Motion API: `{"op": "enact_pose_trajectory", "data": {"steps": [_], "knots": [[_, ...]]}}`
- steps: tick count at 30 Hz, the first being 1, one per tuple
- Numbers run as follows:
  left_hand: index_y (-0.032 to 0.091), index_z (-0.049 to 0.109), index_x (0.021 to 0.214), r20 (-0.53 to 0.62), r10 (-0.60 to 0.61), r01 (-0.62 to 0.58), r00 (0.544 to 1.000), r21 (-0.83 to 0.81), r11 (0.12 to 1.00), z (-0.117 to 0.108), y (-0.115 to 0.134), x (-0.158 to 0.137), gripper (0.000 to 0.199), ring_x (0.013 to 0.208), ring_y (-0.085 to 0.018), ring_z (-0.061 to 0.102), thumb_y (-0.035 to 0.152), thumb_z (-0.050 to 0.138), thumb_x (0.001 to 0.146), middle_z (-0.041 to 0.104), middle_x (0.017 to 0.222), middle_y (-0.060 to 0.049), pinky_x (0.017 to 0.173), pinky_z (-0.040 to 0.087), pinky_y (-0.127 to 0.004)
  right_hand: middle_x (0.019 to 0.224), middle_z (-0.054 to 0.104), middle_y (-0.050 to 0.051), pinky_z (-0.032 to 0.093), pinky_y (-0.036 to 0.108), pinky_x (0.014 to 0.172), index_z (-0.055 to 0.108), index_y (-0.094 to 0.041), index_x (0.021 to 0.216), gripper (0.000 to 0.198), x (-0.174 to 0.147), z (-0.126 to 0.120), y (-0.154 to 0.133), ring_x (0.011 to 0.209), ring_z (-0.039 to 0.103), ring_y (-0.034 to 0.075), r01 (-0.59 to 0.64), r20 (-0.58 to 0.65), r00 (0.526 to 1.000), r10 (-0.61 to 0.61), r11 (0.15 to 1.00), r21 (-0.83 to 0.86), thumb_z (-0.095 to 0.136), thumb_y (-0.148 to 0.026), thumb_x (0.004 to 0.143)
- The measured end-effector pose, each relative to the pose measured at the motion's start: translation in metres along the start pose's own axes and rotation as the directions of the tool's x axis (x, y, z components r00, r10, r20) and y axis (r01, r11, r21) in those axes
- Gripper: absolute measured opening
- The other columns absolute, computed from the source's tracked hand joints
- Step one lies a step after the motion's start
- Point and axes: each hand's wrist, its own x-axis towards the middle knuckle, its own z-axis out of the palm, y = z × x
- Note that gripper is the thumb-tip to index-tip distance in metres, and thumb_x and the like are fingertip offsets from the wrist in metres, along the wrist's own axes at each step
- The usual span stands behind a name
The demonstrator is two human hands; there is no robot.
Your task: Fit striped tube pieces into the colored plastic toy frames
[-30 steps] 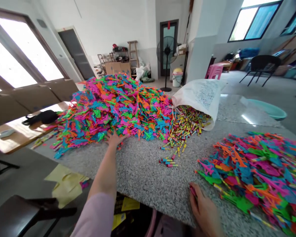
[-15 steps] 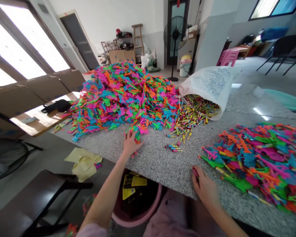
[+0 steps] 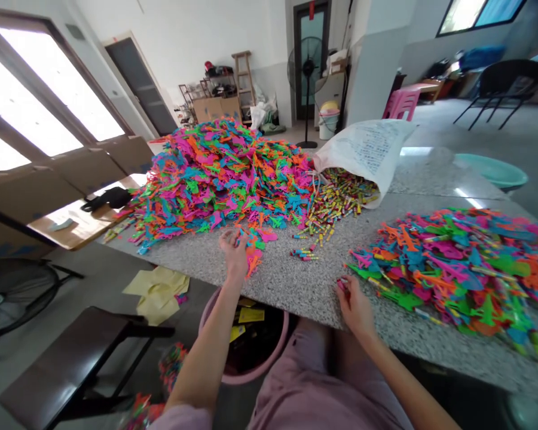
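My left hand (image 3: 234, 254) is at the front foot of a big heap of flat plastic toy pieces (image 3: 224, 173) in pink, orange, green and blue. Its fingers curl over a few of these pieces, partly hidden by the hand. Beside it lie some loose plastic pieces (image 3: 255, 251). My right hand (image 3: 355, 304) rests near the table's front edge, fingers pinched on a small pink-red piece (image 3: 341, 284) mostly covered by them. To its right is a second pile (image 3: 457, 263), where plastic pieces mix with small labelled tubes.
A white sack (image 3: 363, 149) lies on its side, spilling small yellow and red tubes (image 3: 341, 197) onto the speckled stone table (image 3: 291, 292). Under the edge stands a pink tub (image 3: 283, 340) with yellow packets. A dark stool (image 3: 67, 358) and a floor fan (image 3: 13, 298) are at left.
The view has shifted slightly. My left hand has drawn a little left off the small cluster, uncovering more of its pieces. The right hand keeps its pinch near the table edge.
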Motion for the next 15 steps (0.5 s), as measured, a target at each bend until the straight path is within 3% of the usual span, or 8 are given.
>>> {"op": "enact_pose_trajectory", "data": {"steps": [3, 6, 9, 15], "knots": [[0.018, 0.06, 0.1, 0.206, -0.205, 0.274, 0.957, -0.408, 0.871, 0.025, 0.011, -0.051, 0.035, 0.086, -0.013, 0.066, 0.023, 0.073, 0.069, 0.068, 0.093, -0.003, 0.078, 0.051, -0.024, 0.091, 0.069, 0.009, 0.05, 0.032, 0.069, 0.06, -0.017, 0.1, 0.027, 0.0, -0.017, -0.023, 0.079, 0.065, 0.021, 0.042, 0.032, 0.998, -0.049, 0.982, 0.185, 0.045, -0.037, 0.091], [0.016, 0.062, 0.084, 0.397, -0.325, 0.498, 0.858, -0.49, 0.716, 0.045, 0.02, -0.114, 0.027, 0.08, -0.011, 0.067, 0.019, 0.079, 0.063, 0.069, 0.084, -0.001, 0.075, 0.051, -0.02, 0.093, 0.067, 0.007, 0.049, 0.029, 0.072, 0.065, -0.018, 0.096, 0.022, 0.001, -0.04, -0.056, 0.083, 0.062, 0.019, 0.12, 0.07, 0.987, -0.146, 0.95, 0.289, 0.051, -0.035, 0.09], [0.019, 0.06, 0.086, 0.447, -0.364, 0.565, 0.817, -0.499, 0.657, 0.054, 0.032, -0.159, 0.029, 0.075, -0.011, 0.067, 0.02, 0.08, 0.064, 0.069, 0.083, 0.002, 0.07, 0.053, -0.022, 0.095, 0.068, 0.005, 0.048, 0.028, 0.076, 0.066, -0.02, 0.1, 0.019, 0.0, -0.057, -0.078, 0.086, 0.061, 0.017, 0.13, 0.059, 0.985, -0.161, 0.924, 0.358, 0.056, -0.031, 0.089], [0.02, 0.056, 0.094, 0.554, -0.287, 0.543, 0.781, -0.376, 0.751, 0.054, 0.048, -0.183, 0.03, 0.069, -0.009, 0.065, 0.027, 0.076, 0.072, 0.066, 0.081, 0.005, 0.065, 0.054, -0.022, 0.094, 0.067, 0.004, 0.047, 0.028, 0.075, 0.068, -0.022, 0.104, 0.02, -0.013, -0.071, -0.076, 0.085, 0.061, 0.017, 0.114, -0.013, 0.993, -0.118, 0.915, 0.388, 0.058, -0.028, 0.088]]}}
